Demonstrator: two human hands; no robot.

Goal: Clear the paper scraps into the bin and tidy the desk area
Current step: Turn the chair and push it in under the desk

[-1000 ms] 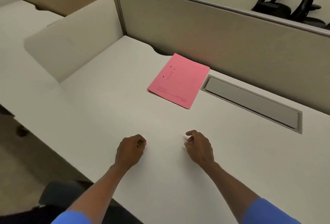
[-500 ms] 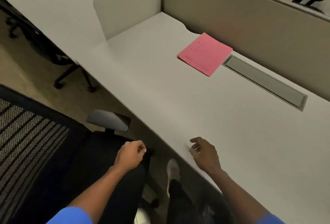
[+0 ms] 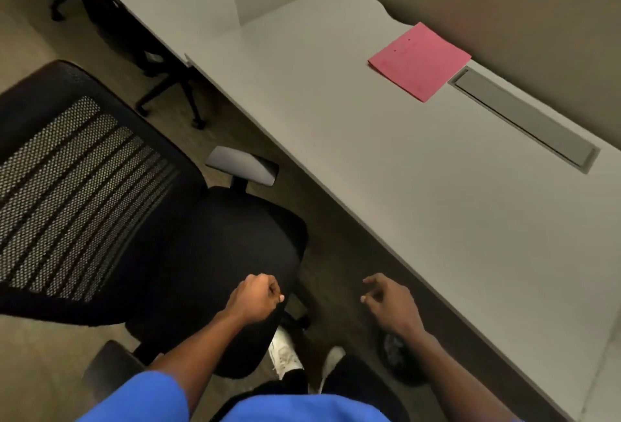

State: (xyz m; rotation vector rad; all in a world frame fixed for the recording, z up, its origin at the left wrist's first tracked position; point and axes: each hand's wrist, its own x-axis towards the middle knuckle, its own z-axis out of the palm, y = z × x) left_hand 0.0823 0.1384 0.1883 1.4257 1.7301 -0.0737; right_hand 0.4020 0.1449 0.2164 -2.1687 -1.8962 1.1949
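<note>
left hand (image 3: 257,299) fisted, contents can't tell, over chair seat (image 3: 215,253); right hand (image 3: 389,302) loosely open, empty, nearer desk (image 3: 437,213); pink paper (image 3: 420,60) far up-right, long axis diagonal.

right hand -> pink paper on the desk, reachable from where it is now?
Probably not without stepping in. The right hand hangs off the desk, below its near edge, while the pink paper lies at the far side by the partition. Nothing blocks the bare desktop between them; it just looks like a long stretch.
</note>
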